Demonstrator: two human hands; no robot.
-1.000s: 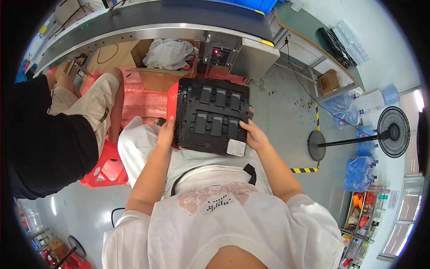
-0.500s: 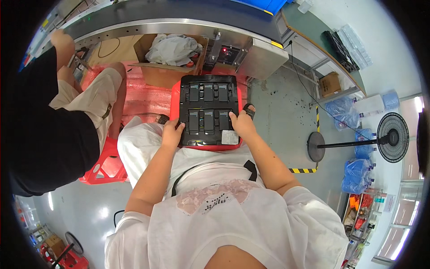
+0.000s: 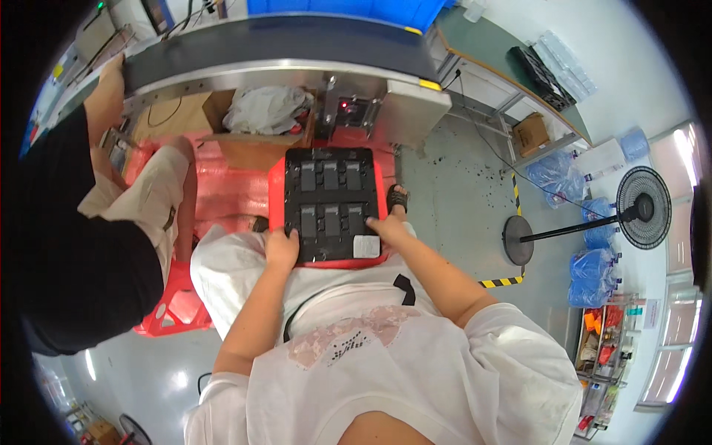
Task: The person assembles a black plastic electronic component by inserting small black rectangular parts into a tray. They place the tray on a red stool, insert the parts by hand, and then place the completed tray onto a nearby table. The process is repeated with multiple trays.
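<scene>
A black plastic tray (image 3: 331, 198) with two rows of dark rectangular devices (image 3: 330, 222) in its recesses lies in front of me, close to my lap. A white label (image 3: 366, 246) sits at its near right corner. My left hand (image 3: 282, 248) grips the tray's near left edge, thumb on top. On the right edge, my right hand (image 3: 389, 228) holds on in the same way, its thumb over the rim. The fingers below the tray are hidden. Under the tray shows a red plastic surface (image 3: 277, 194), wider than the tray.
Ahead runs a dark conveyor belt (image 3: 274, 48) with a metal frame. Below it stands a cardboard box (image 3: 256, 152) holding crumpled pale plastic. A person in black (image 3: 96, 245) sits at my left, a hand by the belt. A standing fan (image 3: 643, 208) is at right.
The whole view has shifted, so the conveyor and tray appear lower and slightly farther left. Both hands keep their grip on the tray's edges.
</scene>
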